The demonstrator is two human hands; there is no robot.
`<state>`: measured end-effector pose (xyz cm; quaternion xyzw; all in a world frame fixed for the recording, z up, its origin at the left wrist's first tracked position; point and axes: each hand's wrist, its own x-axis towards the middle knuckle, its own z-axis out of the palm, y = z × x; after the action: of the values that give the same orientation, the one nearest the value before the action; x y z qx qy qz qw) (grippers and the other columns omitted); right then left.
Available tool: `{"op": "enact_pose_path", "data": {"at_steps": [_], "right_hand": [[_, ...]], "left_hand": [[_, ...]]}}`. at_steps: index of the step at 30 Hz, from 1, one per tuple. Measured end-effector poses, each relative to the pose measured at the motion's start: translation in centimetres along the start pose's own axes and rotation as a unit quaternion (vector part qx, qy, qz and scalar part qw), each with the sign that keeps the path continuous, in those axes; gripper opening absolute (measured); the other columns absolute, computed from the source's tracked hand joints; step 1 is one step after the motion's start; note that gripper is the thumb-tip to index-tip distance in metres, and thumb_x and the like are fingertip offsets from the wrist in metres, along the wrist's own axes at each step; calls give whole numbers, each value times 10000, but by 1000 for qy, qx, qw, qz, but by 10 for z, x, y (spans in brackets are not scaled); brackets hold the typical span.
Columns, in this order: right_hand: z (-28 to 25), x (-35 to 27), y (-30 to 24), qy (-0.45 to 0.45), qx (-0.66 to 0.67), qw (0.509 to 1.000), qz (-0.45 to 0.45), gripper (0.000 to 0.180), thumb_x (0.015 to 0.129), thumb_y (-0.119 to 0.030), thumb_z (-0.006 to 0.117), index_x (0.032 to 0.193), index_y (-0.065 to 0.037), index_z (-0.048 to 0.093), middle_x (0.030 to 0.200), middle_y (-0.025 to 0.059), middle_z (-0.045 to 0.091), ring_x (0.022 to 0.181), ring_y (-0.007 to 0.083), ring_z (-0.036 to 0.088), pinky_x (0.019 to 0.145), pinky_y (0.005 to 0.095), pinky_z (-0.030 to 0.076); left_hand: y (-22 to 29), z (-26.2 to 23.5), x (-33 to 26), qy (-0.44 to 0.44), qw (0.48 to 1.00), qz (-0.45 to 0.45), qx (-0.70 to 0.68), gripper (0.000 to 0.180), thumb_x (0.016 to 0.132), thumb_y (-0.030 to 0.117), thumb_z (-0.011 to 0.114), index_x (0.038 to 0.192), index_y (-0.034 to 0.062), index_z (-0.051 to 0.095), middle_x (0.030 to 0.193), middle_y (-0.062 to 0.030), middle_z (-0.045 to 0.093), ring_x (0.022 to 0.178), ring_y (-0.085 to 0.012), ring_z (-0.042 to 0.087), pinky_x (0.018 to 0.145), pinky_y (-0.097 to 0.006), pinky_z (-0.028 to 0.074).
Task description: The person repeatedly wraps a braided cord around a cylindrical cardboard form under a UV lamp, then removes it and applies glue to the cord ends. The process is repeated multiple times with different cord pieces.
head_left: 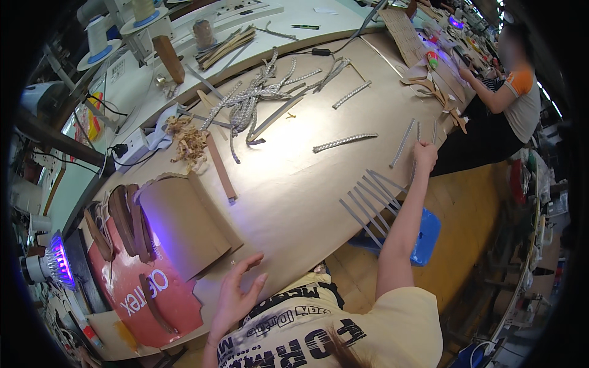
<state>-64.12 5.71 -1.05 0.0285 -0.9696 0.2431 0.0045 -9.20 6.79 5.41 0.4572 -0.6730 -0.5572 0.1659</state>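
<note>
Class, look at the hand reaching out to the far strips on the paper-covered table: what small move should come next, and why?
Probably close the right hand on the thin grey strip it touches: its fingers already rest there, while the left hand lies open on the table.

Yellow tee [368, 325], blk print, bare arms.

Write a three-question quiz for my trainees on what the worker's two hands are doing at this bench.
1. True or false: the right hand reaches out to a narrow silver strip at the far edge of the table.
2. What does the left hand rest on?
A. the curled brown card sheet
B. the bare table top
C. the pile of braided strips
3. Fill in: the flat grey strips near the right forearm lie side by side, fanned like a ____.

Key: 1 true; 2 B; 3 comb.
</note>
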Motion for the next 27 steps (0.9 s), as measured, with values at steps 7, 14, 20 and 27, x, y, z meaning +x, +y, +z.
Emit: {"op": "enact_pose_path", "data": {"at_steps": [7, 14, 20, 27], "right_hand": [[-69, -142, -76, -414, 489, 750, -163, 202, 942, -185, 620, 1059, -46, 530, 917, 159, 697, 726, 194, 710, 608, 253, 556], [-63, -322, -155, -647, 445, 593, -178, 179, 955, -145, 579, 1047, -25, 485, 950, 209, 678, 803, 290, 729, 647, 302, 622], [-60, -392, -170, -740, 370, 529, -190, 195, 942, -158, 597, 1008, -30, 465, 899, 199, 672, 752, 301, 726, 618, 328, 626], [-64, -407, -166, -804, 310, 474, -179, 225, 946, -162, 616, 1045, -49, 448, 855, 153, 676, 734, 263, 723, 619, 316, 596]], "left_hand": [[12, -33, 2, -20, 988, 43, -146, 374, 910, 50, 612, 1270, -28, 550, 1178, -135, 653, 1125, -209, 603, 1013, -347, 441], [22, -50, -2, 17, 970, 83, -226, 387, 937, 10, 565, 1316, -20, 492, 1215, -139, 626, 1130, -205, 605, 1015, -341, 457], [14, -77, -11, 130, 947, 71, -286, 355, 954, 52, 567, 1297, -20, 512, 1181, -118, 628, 1110, -185, 605, 980, -322, 472], [11, -115, 4, 206, 931, 109, -282, 290, 964, 123, 598, 1235, 21, 603, 1080, -22, 623, 1043, -97, 588, 918, -252, 463]]}}
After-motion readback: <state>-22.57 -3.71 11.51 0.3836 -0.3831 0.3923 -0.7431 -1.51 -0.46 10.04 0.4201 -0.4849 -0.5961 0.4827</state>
